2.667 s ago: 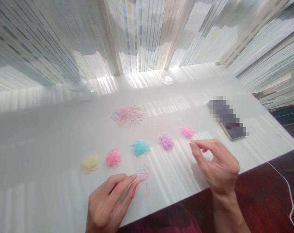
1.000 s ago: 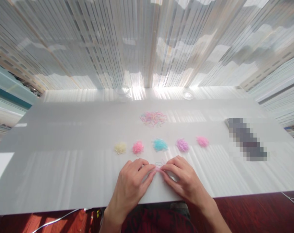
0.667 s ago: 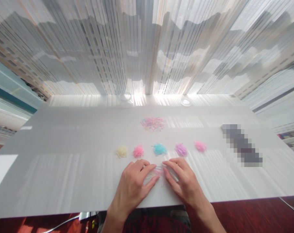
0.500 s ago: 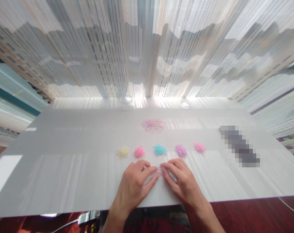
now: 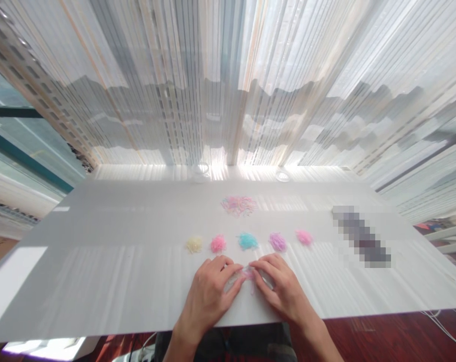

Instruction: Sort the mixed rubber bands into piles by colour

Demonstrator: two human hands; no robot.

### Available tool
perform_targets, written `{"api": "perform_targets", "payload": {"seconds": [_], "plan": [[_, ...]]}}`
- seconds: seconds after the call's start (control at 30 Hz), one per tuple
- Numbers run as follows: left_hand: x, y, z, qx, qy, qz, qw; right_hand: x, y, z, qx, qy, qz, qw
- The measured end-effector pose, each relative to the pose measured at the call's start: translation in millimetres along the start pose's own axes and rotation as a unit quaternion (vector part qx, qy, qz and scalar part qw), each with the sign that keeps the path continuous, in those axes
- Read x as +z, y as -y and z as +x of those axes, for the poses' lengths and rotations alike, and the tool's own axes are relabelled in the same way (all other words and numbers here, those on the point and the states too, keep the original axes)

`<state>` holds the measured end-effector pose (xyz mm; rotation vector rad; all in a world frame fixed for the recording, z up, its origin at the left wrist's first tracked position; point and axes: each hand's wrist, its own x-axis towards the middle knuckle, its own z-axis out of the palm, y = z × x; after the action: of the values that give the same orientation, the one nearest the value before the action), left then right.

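A small bunch of thin, mostly pink strands [image 5: 249, 274] lies on the white table [image 5: 118, 286] near its front edge. On its left side, my left hand [image 5: 212, 286] is closed, with thumb and forefinger tips at the strands. My right hand [image 5: 282, 286] mirrors it from the right, fingers curled and tips drawn together on the same bunch. The fingertips hide part of it. Just beyond my hands runs a row of little one-colour piles: yellow [image 5: 194, 245], deep pink [image 5: 218, 244], teal [image 5: 248, 241], purple [image 5: 278, 242] and light pink [image 5: 304, 237].
Farther back lies a larger mixed-colour heap of strands [image 5: 239, 205]. Two clear round containers [image 5: 201, 172] [image 5: 282, 176] stand by the striped curtain [image 5: 228, 100]. A pixelated dark object [image 5: 361, 236] rests on the right of the table.
The view has tilted up a little, so everything sits lower in the picture. Both hands stay at the small bunch, with only slight finger movement.
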<state>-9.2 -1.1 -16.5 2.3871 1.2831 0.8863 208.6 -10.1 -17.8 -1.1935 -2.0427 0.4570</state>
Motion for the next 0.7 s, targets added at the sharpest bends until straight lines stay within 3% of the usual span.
{"api": "perform_targets", "payload": {"seconds": [0.13,0.23,0.47,0.57,0.7], "plan": [[-0.3,-1.2,2.9,-0.012,-0.004,-0.002,1.000,0.6,0.1,1.2,-0.001,-0.004,-0.002,1.000],[-1.8,-4.0,9.2,-0.061,0.005,-0.019,0.998,0.3,0.2,2.4,-0.006,-0.001,-0.001,1.000],[-12.6,-15.2,31.3,-0.143,0.109,0.002,0.984,-0.3,1.2,1.1,0.003,0.002,0.005,1.000],[-18.6,-18.1,38.3,-0.141,0.153,0.013,0.978,0.3,0.9,0.5,0.009,0.000,0.006,1.000],[-21.5,-18.7,43.6,-0.081,0.186,0.070,0.977,1.0,0.2,1.7,0.001,-0.004,-0.004,1.000]]}}
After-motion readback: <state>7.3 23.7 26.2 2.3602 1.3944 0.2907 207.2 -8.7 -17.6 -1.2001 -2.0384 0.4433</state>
